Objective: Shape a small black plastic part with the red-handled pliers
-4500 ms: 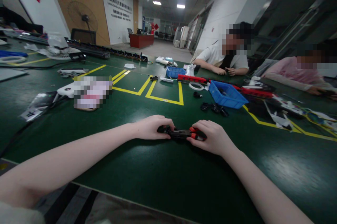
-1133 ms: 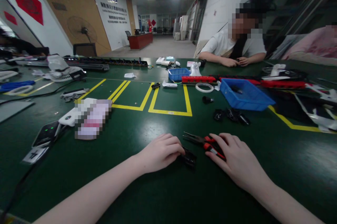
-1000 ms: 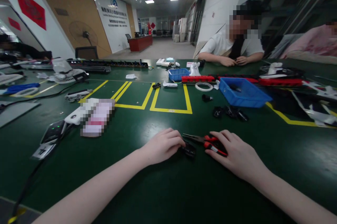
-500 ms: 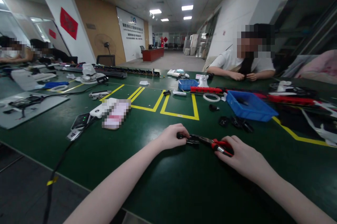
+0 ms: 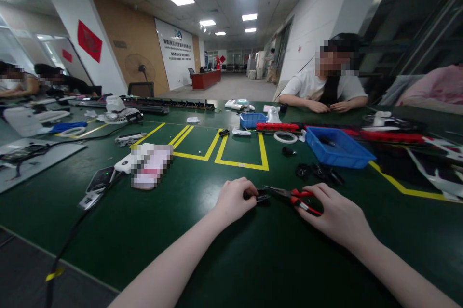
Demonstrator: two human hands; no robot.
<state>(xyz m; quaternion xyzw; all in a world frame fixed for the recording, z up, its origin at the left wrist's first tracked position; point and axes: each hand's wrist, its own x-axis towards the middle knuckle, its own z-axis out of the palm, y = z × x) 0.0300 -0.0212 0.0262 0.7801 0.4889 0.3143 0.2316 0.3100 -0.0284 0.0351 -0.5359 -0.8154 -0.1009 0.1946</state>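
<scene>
My left hand (image 5: 237, 197) is closed on a small black part (image 5: 262, 196), which pokes out to the right past the fingertips. What the part is exactly cannot be made out. My right hand (image 5: 331, 209) grips red-handled needle-nose pliers (image 5: 294, 195). Their thin dark jaws point left, just above and to the right of the black part, and seem apart from it. Behind my right hand, several black pieces (image 5: 320, 172) lie on the green table (image 5: 202, 245).
Past the black pieces stands a blue bin (image 5: 340, 149), with a smaller blue basket (image 5: 253, 120) farther back. A white ring (image 5: 285, 137) and a red strip (image 5: 278, 127) lie nearby. To the left are a phone (image 5: 154, 168) and a cable (image 5: 68, 231). Across the table sits a person (image 5: 325, 91).
The pliers' jaws have come away from the black part, which they were at before. My left hand still holds the part. The whole view has shifted slightly.
</scene>
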